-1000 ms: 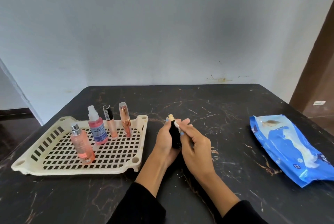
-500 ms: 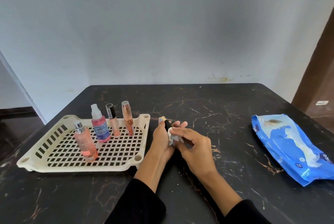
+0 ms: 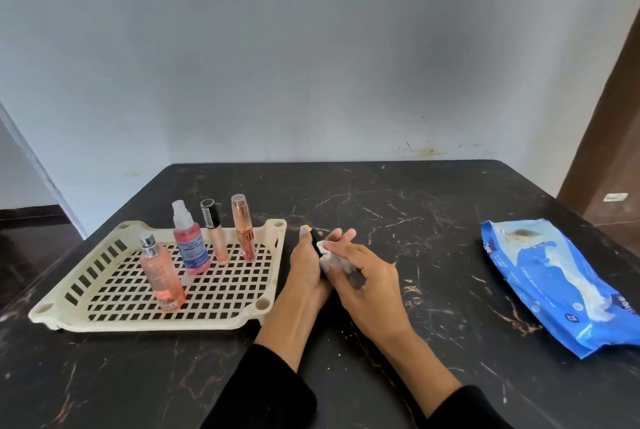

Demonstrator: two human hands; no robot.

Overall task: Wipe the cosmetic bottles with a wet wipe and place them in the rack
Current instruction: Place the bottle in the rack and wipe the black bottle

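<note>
Head view: dark marbled counter (image 3: 398, 207) against a pale wall (image 3: 311, 48), brown door edge (image 3: 613, 124) at far right.

Cream slotted rack (image 3: 104, 311) sits on the counter's left part. Four bottles stand upright in it: a pink bottle with silver cap (image 3: 161, 276) nearest the camera; behind it a pink spray bottle with blue label (image 3: 190, 245); to its right a slim tube with black cap (image 3: 214, 231); then a rose-gold tube (image 3: 243, 228) near the rack's far right corner. The two tubes stand near each other but apart.

Blue wet-wipe pack (image 3: 554, 279) lies flat on the counter's right part, well apart from the hands.

Both hands meet just right of the rack, above the counter, black sleeves (image 3: 263, 390) at the wrists. Left hand (image 3: 306, 266) is curled round a small black bottle (image 3: 316, 242), held roughly upright; only its upper part shows between the fingers. Right hand (image 3: 367, 279) pinches a white wet wipe (image 3: 327, 253) and presses it against the bottle's side. A dark patch shows under the right fingers; cannot tell what it is.

The black bottle is outside the rack, in hand, just beside the rack's right edge.
</note>
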